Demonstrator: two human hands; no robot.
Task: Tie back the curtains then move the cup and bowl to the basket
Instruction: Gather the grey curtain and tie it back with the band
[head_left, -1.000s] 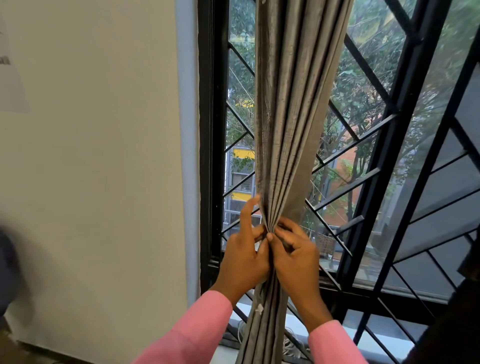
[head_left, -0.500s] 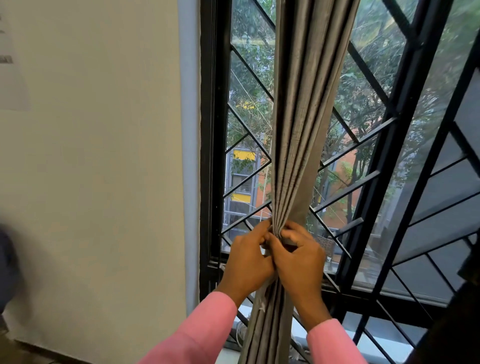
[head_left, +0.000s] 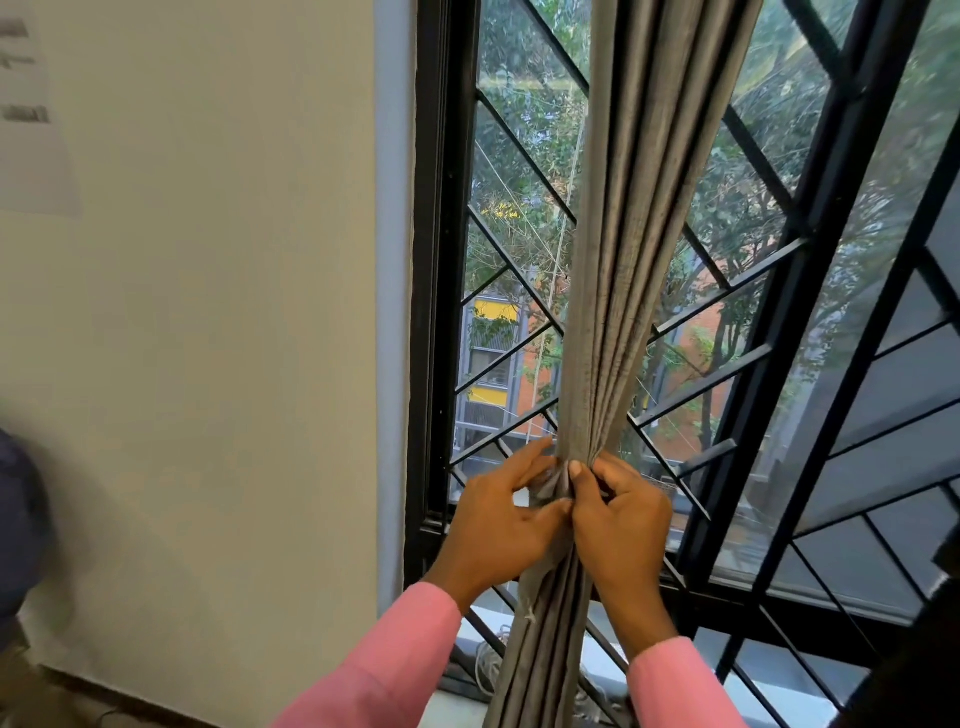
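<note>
Grey, ribbed fabric is gathered into one tight bunch: the curtain (head_left: 613, 312) hangs in front of the black window grille (head_left: 727, 332), its long axis running near vertical, with a slight lean to the right toward the top. It is waisted at the one point where both hands meet. The left grip (head_left: 498, 530) is set against the left side of the bunch, its fingers reaching toward the folds and its thumb pressed in below, so that fabric is pinched. The right grip (head_left: 618, 525) is closed on the right side, thumb tip upright against the folds and fingers curled in. The two are touching at the thumbs, and neither is clearly the nearer. Whether a separate tie band is held among the folds cannot be told. The coming move is judged to depend on the waist being kept between the grips while something is passed round it across the vertical axis.

Compared with a second ago, the left index finger, then raised upright along the fabric, is now laid slanting toward it. The cup, bowl and basket are not seen.
</note>
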